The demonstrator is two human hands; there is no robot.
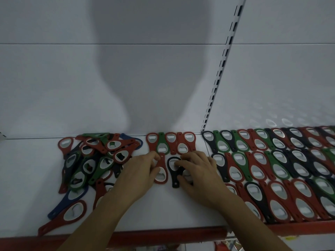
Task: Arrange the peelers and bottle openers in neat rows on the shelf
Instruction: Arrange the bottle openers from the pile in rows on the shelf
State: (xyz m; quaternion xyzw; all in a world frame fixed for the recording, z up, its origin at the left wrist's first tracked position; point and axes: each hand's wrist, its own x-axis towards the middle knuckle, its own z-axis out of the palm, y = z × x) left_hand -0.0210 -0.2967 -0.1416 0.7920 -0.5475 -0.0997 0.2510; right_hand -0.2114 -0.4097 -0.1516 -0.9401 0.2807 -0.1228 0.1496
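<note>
L hand (139,171): fingers curled, pinching red opener (161,177), flat on shelf (163,211).
R hand (198,172): fingers curled, pinching black opener (174,182), just beside red one, at its 3 o'clock.
Loose pile (90,160): 9 o'clock of hands.
Neat rows (272,169): 3 o'clock of hands.

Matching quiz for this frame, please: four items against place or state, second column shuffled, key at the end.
Column 1
1. left hand
2. right hand
3. loose pile of openers
4. neat rows of openers

Column 2
A. fills the right section of the shelf
B. holds the black opener
C. heaped at the left of the shelf
D. holds the red opener

Pairs: 1-D, 2-B, 3-C, 4-A
</note>
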